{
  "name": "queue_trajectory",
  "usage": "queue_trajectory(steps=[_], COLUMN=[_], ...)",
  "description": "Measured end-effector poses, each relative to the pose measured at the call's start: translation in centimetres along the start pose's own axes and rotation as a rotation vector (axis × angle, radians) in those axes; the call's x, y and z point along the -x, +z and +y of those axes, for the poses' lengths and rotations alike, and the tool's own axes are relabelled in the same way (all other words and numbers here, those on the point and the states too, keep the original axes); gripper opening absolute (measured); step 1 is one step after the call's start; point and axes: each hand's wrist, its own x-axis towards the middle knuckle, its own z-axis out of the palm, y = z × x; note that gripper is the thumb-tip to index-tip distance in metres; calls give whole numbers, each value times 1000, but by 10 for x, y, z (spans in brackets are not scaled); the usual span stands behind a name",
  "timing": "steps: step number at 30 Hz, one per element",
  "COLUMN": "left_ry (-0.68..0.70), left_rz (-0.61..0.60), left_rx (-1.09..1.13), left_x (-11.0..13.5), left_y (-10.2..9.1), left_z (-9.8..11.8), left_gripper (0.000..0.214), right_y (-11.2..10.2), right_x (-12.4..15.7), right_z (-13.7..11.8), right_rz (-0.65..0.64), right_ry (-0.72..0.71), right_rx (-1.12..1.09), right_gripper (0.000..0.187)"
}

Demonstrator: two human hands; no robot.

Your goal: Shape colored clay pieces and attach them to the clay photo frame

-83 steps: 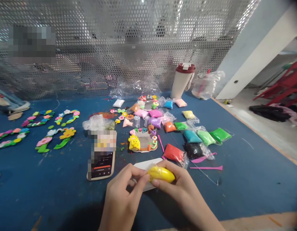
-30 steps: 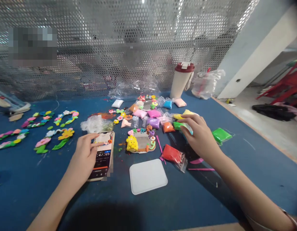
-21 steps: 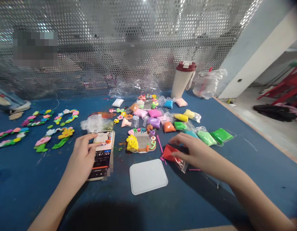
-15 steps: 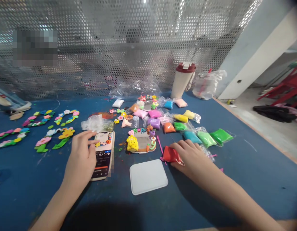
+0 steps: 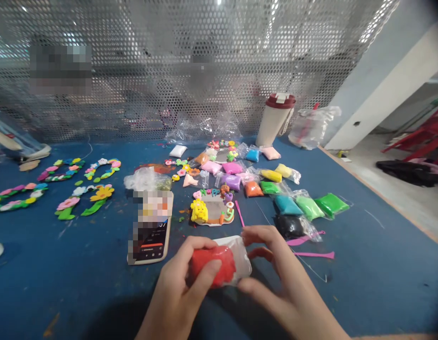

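Observation:
Both my hands hold a clear bag of red clay low in the middle of the view. My left hand grips the red lump with thumb and fingers wrapped round it. My right hand pinches the bag's clear open end. The bag hangs just above a white plastic board, mostly hidden behind it. A phone lies flat to the left of my hands. A small clay-decorated frame with a yellow figure sits just beyond.
Several bags of coloured clay lie at the right on the blue table, with pink modelling tools nearby. Clay flower garlands lie at the left. A lidded cup stands by the mesh wall.
My right hand put the yellow clay back among the bags and picked up the red bag. My left hand left the phone and joined it on the bag.

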Motion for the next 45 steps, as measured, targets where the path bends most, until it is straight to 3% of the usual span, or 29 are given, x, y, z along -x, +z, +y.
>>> queue_trajectory(steps=[2, 5, 8, 12, 15, 22, 24, 27, 34, 36, 39, 45], left_ry=[-26, -37, -45, -6, 39, 270, 358, 403, 128, 115, 207, 372], left_rz=[6, -105, -173, -147, -134, 18, -44, -218, -467, -477, -429, -311], left_rx=[6, 35, 51, 3, -56, -407, -426, -359, -390, -439, -512, -473], left_x=[0, 0, 2, 4, 4, 2, 2, 1, -6, -3, 5, 11], left_y=[-3, -7, -8, -9, -9, -1, 1, 6, 10, 10, 10, 10], left_z=[-1, -1, 2, 5, 4, -6, -7, -6, -2, -4, -9, -12], left_gripper=[17, 20, 23, 20, 21, 21, 9, 23, 20, 15, 8, 22], right_y=[-2, -3, -1, 1, 4, 1, 1, 7, 25, 25, 24, 28], right_x=[1, 3, 7, 9, 8, 10, 10, 9, 4, 3, 4, 6], right_z=[3, 3, 0, -3, -1, -6, -9, -6, 6, 5, 4, 4], right_rz=[-78, -272, -346, -312, -323, -109, -70, -75, -121, -117, -145, -121], right_ry=[165, 307, 383, 375, 371, 350, 316, 264, 287, 313, 314, 205], right_rx=[-117, -259, -363, -315, -410, -295, -222, -153, -236, -266, -296, -248], right_gripper=[19, 34, 35, 34, 38, 40, 36, 30, 28, 29, 30, 31])
